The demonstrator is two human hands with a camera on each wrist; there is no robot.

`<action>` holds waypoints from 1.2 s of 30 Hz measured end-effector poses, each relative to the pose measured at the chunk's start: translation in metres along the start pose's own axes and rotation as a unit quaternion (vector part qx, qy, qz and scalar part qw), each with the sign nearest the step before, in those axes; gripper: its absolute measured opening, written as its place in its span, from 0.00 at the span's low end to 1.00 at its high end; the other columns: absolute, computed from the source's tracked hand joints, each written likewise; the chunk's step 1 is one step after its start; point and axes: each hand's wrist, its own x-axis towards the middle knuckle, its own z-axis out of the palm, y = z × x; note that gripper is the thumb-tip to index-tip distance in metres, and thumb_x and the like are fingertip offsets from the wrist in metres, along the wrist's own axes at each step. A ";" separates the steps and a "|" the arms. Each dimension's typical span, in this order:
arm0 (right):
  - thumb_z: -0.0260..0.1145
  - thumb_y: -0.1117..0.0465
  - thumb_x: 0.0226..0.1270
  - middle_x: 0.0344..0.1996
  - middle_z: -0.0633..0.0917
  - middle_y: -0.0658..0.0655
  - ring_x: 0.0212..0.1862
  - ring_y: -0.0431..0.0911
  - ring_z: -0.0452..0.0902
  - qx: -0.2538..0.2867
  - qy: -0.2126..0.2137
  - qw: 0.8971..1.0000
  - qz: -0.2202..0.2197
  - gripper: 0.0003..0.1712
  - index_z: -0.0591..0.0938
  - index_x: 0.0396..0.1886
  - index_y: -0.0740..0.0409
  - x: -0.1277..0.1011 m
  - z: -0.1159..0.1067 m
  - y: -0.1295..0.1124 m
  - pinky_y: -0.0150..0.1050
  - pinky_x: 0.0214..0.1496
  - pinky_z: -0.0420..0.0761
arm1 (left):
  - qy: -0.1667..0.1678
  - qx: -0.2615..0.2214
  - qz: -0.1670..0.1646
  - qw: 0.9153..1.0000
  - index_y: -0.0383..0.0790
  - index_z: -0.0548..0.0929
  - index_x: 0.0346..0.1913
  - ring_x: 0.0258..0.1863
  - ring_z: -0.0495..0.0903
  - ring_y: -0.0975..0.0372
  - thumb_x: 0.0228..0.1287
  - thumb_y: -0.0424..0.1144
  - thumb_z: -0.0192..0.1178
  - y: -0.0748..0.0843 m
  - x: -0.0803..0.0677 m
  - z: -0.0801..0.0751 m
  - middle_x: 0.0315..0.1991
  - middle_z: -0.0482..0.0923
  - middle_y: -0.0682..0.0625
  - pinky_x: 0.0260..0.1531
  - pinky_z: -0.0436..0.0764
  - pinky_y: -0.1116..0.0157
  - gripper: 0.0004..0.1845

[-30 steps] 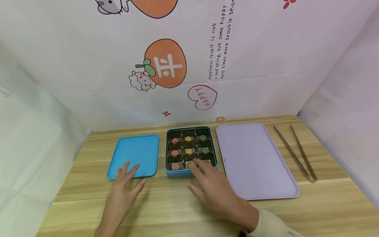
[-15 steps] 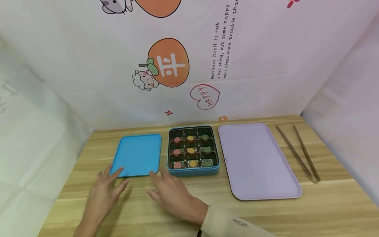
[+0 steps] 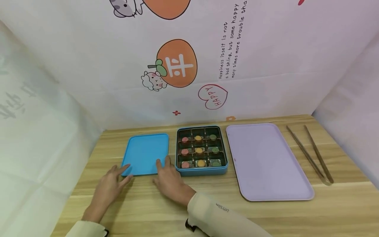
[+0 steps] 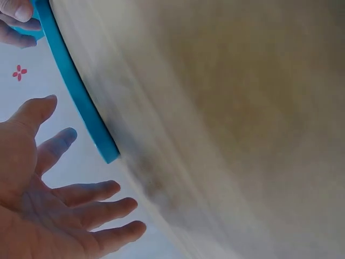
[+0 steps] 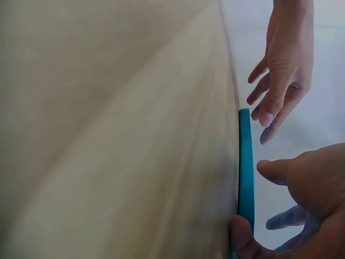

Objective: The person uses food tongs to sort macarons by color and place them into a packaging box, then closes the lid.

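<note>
Both hands at the near edge of the blue lid (image 3: 145, 154), which lies flat on the tabletop (image 3: 207, 204). Left hand (image 3: 111, 184) at the lid's near left corner, fingers spread and relaxed, fingertips touching or just short of the rim; cannot tell which. It holds nothing. Right hand (image 3: 168, 179) at the lid's near right corner, fingers loosely extended, two fingertips on the rim; in the right wrist view the thumb (image 5: 242, 237) presses the lid's edge (image 5: 245, 162), not wrapped round it. Just right of the right hand sits the open blue tin (image 3: 202, 151) with nine compartments holding pink, orange and green pieces. Further right a lilac tray (image 3: 266, 161), then metal tongs (image 3: 314, 154) well apart from both hands. Left wrist view is blurred but shows open fingers (image 4: 91, 194) beside the lid edge (image 4: 81, 102).
</note>
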 end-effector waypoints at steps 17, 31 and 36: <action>0.68 0.59 0.76 0.70 0.68 0.84 0.51 0.65 0.87 0.024 -0.018 0.999 0.026 0.23 0.82 0.67 0.59 0.005 0.011 0.005 0.46 0.37 0.92 | -0.058 -0.036 -0.050 0.996 0.37 0.83 0.67 0.65 0.74 0.28 0.73 0.44 0.67 -0.002 0.004 0.009 0.70 0.67 0.19 0.60 0.80 0.33 0.24; 0.68 0.62 0.75 0.65 0.75 0.84 0.48 0.69 0.88 0.030 0.027 0.999 -0.006 0.21 0.84 0.65 0.58 -0.002 0.008 0.000 0.55 0.42 0.93 | -0.005 -0.076 -0.075 0.994 0.31 0.83 0.65 0.28 0.82 0.51 0.63 0.34 0.75 0.005 -0.008 0.001 0.59 0.82 0.27 0.42 0.88 0.53 0.28; 0.70 0.61 0.74 0.65 0.77 0.82 0.49 0.65 0.89 0.037 0.048 0.998 -0.012 0.22 0.84 0.65 0.58 -0.003 0.007 -0.003 0.60 0.51 0.90 | 0.012 -0.083 -0.087 0.993 0.29 0.82 0.66 0.31 0.84 0.52 0.62 0.33 0.76 0.010 -0.012 -0.005 0.64 0.78 0.25 0.44 0.89 0.49 0.29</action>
